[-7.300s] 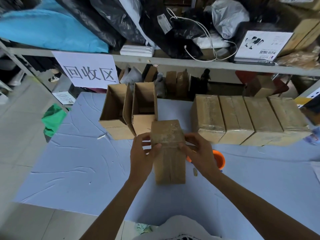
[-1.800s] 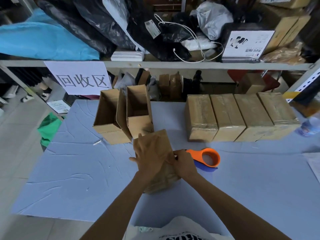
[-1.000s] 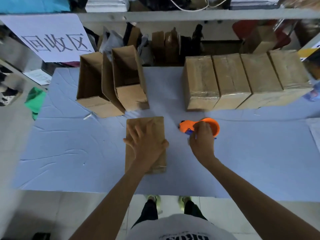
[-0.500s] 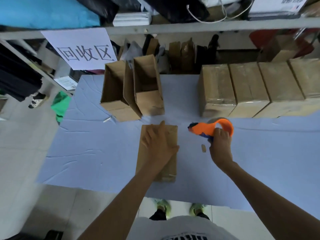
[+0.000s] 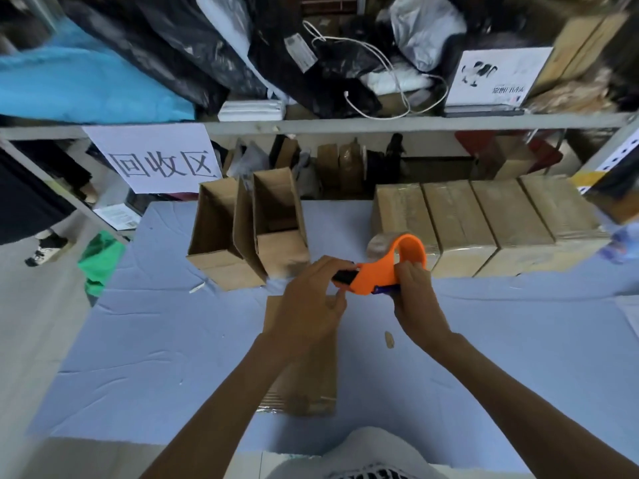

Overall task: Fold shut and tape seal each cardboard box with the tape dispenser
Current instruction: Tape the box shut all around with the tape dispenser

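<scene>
Hands (image 5: 363,299) grip curved orange plastic tape dispenser (image 5: 387,267).

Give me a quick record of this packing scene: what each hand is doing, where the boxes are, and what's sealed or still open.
left hand: fingers at the dispenser's black front end
right hand: grips the orange dispenser, held above the table
box in work: lies flat under the hands, not held
open boxes: two, back left
sealed boxes: four in a row, back right
sign: hangs from the shelf edge, back left
</scene>
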A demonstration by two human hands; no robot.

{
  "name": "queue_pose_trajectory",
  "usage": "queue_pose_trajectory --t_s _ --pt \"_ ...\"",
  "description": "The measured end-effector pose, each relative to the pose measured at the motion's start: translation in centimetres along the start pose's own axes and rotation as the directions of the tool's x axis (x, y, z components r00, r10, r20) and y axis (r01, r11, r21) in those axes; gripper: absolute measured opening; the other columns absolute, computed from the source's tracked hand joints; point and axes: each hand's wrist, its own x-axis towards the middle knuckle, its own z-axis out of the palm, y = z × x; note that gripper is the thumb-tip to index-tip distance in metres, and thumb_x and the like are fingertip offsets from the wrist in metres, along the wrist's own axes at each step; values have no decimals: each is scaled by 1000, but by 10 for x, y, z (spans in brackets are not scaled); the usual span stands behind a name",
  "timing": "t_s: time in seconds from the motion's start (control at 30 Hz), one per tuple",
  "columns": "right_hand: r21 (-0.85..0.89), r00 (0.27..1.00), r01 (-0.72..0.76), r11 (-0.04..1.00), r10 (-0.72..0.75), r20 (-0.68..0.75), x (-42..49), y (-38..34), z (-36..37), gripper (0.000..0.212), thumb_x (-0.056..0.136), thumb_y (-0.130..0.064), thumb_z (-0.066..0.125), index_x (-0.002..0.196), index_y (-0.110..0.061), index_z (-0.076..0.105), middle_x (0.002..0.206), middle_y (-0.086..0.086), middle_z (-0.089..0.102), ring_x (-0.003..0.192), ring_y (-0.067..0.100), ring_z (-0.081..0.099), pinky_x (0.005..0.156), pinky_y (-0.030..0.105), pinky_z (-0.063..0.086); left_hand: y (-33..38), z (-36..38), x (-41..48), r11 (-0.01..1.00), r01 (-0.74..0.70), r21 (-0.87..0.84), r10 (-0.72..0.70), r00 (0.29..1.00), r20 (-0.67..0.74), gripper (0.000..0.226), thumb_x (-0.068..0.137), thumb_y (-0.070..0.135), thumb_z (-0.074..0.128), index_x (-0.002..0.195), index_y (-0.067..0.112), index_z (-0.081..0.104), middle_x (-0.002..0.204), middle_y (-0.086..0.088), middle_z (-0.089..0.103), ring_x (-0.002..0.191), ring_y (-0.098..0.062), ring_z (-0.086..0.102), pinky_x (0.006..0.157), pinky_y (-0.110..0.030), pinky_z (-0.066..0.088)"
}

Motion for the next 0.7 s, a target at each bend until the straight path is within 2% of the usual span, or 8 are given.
queue_pose_trajectory --t_s 0.1,0.2,0.37,0.43,0.5,0.57,0.63,0.7 --pt "79 993 -14 997 4 117 5 9 -3 38 85 10 57 113 -9 40 89 -13 35 76 8 40 68 19 35 -10 -2 7 999 10 -46 -9 1000 5 26 87 16 59 111 15 67 106 0 67 96 -7 58 93 -28 49" --pt "139 965 -98 986 59 257 15 0 -12 25 99 -2 39 120 -14 45 99 -24 37 88 -12 51 75 6 41 -14 -4 13 999 3 -53 0 999 54 26 87 8 61 112 12 67 108 -3 68 96 -7 58 92 -13 44" --pt "345 957 -231 910 149 247 29 -15 -17 10 100 -28 40 101 -24 49 91 0 53 78 12 56 64 23 45 -18 -6 22 982 94 -165 -86 995 53 28 90 2 56 112 16 67 108 6 64 98 -3 57 89 -8 42" --pt "335 967 -195 922 124 224 32 -11 -12 20 96 -43 47 101 -23 50 89 1 54 77 13 57 65 24 46 -20 -5 27 976 134 -170 -128 991 45 27 92 1 53 110 15 67 110 4 63 99 -4 56 91 -12 42" --pt "306 964 -200 931 131 233 34 -8 -12 57 77 -65 60 108 -19 49 88 3 54 75 11 58 62 22 48 -25 -4 31 983 136 -125 -136 991 8 23 92 3 55 106 12 70 110 2 61 101 -6 54 91 -15 41" --pt "269 963 -189 944 125 238 32 0 -11 49 85 -56 58 112 -17 48 88 0 54 71 4 59 60 16 47 -30 -4 34 989 120 -92 -121 993 -6 20 91 6 58 104 11 72 104 1 61 96 -6 53 83 -11 41" --pt "261 932 -201 944 102 347 36 -2 -17 30 96 -21 53 124 -16 46 107 -1 55 86 2 60 69 14 48 -34 -4 37 985 137 -104 -134 990 33 19 91 8 59 106 10 71 100 -3 67 87 -4 57 77 -6 43" --pt "209 907 -196 958 95 411 39 2 -18 54 87 1 57 135 -13 38 124 6 49 102 13 53 79 12 42 -36 -5 41 974 188 -129 -180 981 68 18 91 8 59 106 9 71 97 -1 68 80 0 58 75 -2 43"
